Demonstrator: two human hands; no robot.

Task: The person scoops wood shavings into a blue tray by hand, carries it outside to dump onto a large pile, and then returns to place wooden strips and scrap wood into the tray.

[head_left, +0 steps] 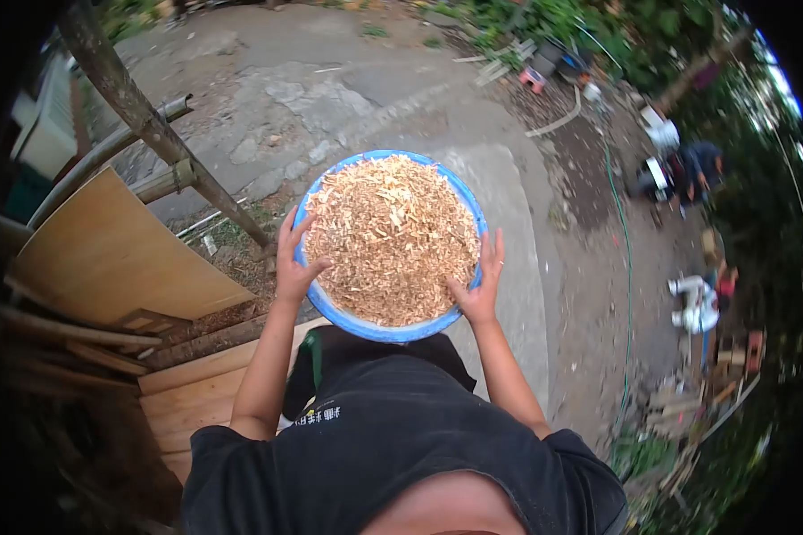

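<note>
Basin (393,334), blue and round, filled with a mound of wood shavings (397,236).

Head view: the basin is held out in front of the torso, between the left hand (293,272) and the right hand (484,290). Being round, it offers no long axis; the useful line is the one across it from hand to hand. Both hands touch it, so neither is nearer. They bear on opposite sides, somewhat toward the body from its middle.

Grip, left: hand part open, thumb reaching over the rim, fingers spread up the outer wall. Grip, right: much the same, mirrored, thumb at the rim and fingers along the outside. Underside is hidden; cannot tell whether the palms carry weight from below.

Shavings stand above the rim at the heap, so keeping the two sides level probably matters.

Surroundings: concrete slab (522,259) to the right, plywood sheet (125,254) to the left.
</note>
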